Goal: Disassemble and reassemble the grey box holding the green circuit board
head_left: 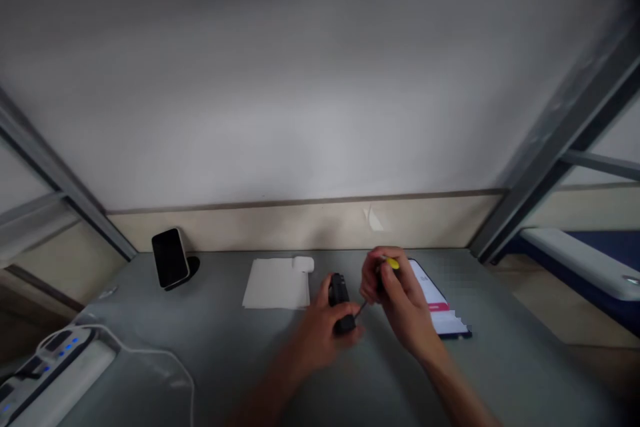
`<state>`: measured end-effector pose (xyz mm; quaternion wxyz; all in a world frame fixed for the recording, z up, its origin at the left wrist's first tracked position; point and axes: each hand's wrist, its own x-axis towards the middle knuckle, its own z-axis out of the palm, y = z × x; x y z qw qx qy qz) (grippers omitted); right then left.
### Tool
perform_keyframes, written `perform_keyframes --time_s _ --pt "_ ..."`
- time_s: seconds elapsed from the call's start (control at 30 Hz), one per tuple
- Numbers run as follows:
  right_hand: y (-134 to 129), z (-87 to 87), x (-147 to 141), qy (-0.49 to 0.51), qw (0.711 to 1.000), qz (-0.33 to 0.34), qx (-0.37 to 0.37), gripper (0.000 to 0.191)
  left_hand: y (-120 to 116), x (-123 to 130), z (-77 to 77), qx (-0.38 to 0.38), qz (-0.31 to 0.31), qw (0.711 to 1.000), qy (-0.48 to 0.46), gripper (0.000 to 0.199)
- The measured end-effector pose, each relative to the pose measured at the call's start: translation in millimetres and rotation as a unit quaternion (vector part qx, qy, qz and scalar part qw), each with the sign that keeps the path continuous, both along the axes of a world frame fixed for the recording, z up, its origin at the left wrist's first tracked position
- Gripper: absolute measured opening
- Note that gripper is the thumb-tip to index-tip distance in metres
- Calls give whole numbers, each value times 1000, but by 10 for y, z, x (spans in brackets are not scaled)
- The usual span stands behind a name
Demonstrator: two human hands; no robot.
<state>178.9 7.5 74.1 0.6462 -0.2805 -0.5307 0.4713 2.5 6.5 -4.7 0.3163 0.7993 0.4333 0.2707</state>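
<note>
Dim, grainy view, dark at the corners, softly blurred low down; the light's source is unclear.

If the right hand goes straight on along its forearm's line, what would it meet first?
The right hand would probably meet the pale lower strip of the wall, though its height and depth are unclear.

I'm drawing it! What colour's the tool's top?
The tool's top is yellow, clearest in the head view.

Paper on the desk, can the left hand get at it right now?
Probably: the left hand is close beside the paper, with nothing visible between them. Its fingers are around the black device, though, so it may need freeing first.
</note>
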Motion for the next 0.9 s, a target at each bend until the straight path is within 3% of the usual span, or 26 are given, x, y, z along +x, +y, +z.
perform_keyframes --time_s 0.17,0.3,0.37,0.47,0.6,0.77,0.9 --pt "125 -82 67 -125 989 -81 15 31 5 19 -49 34 30 998 -50 77" --pt "247 -100 122 -65 990 -124 -32 30 -4 -61 -4 35 23 995 -95 85" --pt "297 -117 172 -62 986 -127 -84 31 8 -132 33 36 25 994 -104 78" --pt "370 -218 239 -172 970 -81 -152 34 51 -235 74 57 56 992 -95 55" --pt "462 -424 220 -302 945 -84 -93 30 105 -323 100 102 82 991 -22 35" --pt "488 -502 146 -288 950 -98 -71 38 135 -346 104 125 98 987 -3 27" --pt "436 -454 117 -172 976 -94 -99 51 162 -348 74 159 85 984 -18 16"
